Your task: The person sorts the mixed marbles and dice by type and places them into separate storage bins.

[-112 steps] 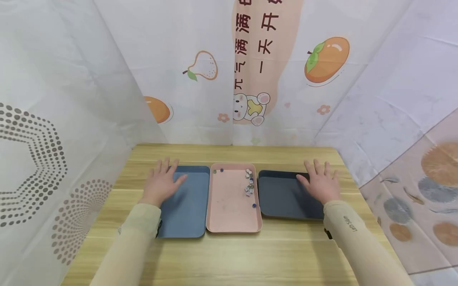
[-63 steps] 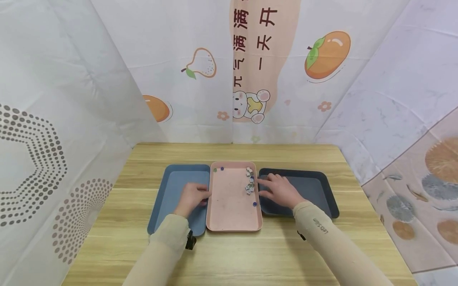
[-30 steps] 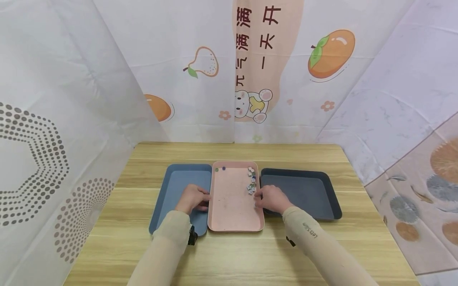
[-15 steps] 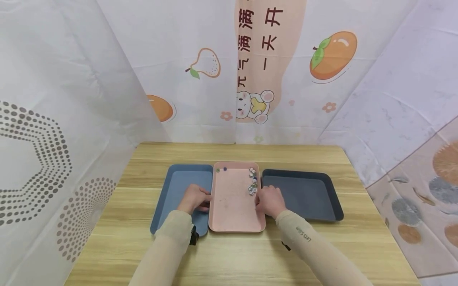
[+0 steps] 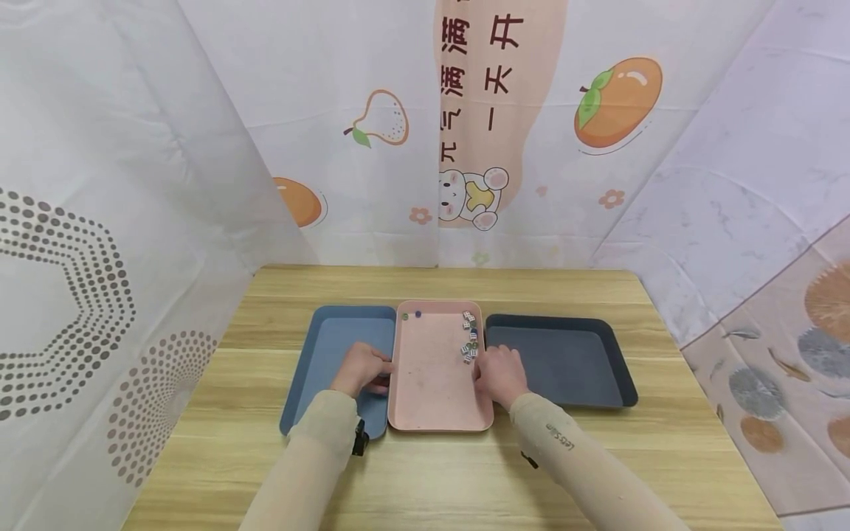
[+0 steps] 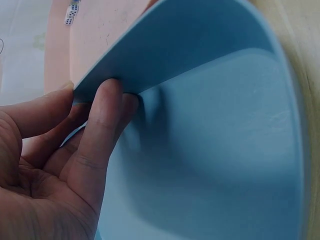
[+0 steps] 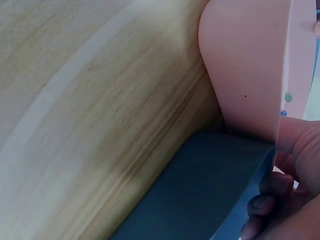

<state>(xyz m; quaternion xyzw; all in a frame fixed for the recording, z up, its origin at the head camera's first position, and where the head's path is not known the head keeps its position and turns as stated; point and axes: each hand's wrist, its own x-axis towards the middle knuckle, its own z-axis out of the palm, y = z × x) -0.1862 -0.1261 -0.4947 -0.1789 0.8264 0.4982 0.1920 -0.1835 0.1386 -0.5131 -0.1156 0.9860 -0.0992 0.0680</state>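
Observation:
A pink tray (image 5: 432, 402) stands between a blue tray (image 5: 302, 383) and a dark navy tray (image 5: 571, 369). My left hand (image 5: 363, 369) pinches the adjoining rims of the blue and pink trays, thumb at the rim, fingers inside the blue tray. On the other side my right hand (image 5: 501, 375) grips the pink tray's right wall, where the navy tray adjoins it. Its thumb reaches inside the pink tray; its other fingers curl at the navy tray's rim. White dice (image 5: 468, 357) lie with small round green and blue pieces along the pink tray's right side.
A green round piece (image 5: 405, 316) and a blue round piece (image 5: 418, 314) lie in the pink tray's far left corner. Beneath the trays is a wood-grain table (image 5: 425, 479). A printed curtain (image 5: 385, 192) hangs behind it.
Both hands have come inward from over the outer trays to the pink tray's two sides. The right hand slid slightly nearer along the rim and now hides a blue round piece. Dice stayed put.

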